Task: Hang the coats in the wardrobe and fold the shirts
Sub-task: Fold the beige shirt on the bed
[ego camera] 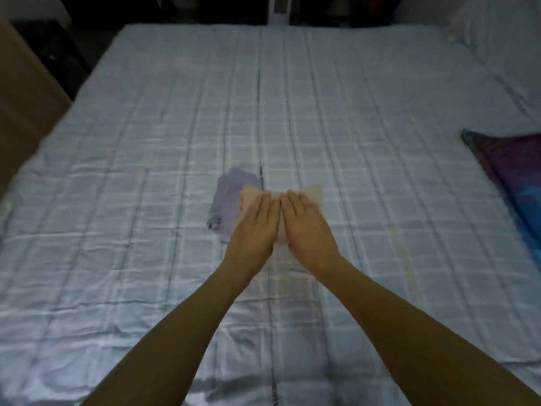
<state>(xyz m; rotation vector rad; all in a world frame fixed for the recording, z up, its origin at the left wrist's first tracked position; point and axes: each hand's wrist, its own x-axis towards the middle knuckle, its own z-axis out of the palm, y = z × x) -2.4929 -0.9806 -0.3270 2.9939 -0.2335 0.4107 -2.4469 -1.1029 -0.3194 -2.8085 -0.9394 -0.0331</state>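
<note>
While both palms lie flat, fingers extended, left hand (254, 227) & right hand (307, 227) press a folded pale shirt (311, 192) mid-bed (117, 200), overlapping a folded lilac shirt (227, 200); best w/ even pressure, sweeping outward to flatten creases.

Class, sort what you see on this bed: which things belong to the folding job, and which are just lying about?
Part of the job: peach shirt under left hand and right hand; lilac shirt beside it.

Lying about: purple pillow, checked bedspread.
</note>
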